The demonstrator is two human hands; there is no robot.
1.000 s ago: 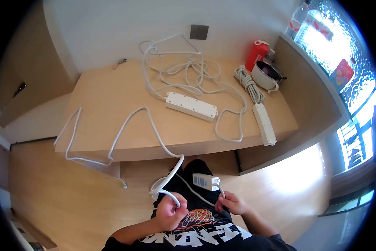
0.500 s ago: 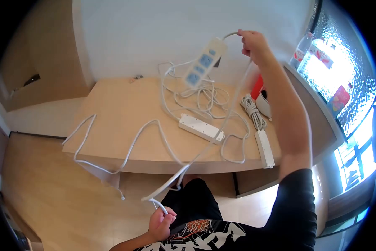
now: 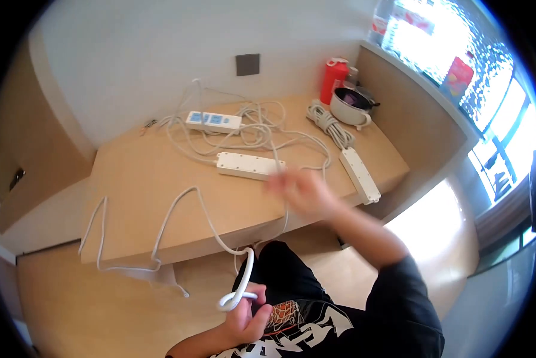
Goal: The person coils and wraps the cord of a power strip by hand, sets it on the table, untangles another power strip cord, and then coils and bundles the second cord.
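My left hand (image 3: 247, 316) is closed round a white cable (image 3: 203, 209) near my lap, with a small loop standing above the fist. From there the cable runs up over the desk's front edge and zigzags to the left. Over the front of the desk, my right hand (image 3: 301, 191) is blurred by motion beside a thin stretch of cable, and its fingers are unclear. A power strip with blue sockets (image 3: 214, 122) lies among tangled cable at the back. Nearer the front, a white strip (image 3: 250, 166) lies face down, just behind my right hand.
On the desk's right side are another white strip (image 3: 360, 175) with its bundled cable (image 3: 330, 125), a white pot (image 3: 350, 110) and a red container (image 3: 334, 80). A dark wall plate (image 3: 248, 64) is above the desk. A partition (image 3: 411, 98) borders the right side.
The blue-socketed strip went from hanging at my raised right hand to lying on the desk. My right hand let it go and came down toward me. My left hand still holds the cable.
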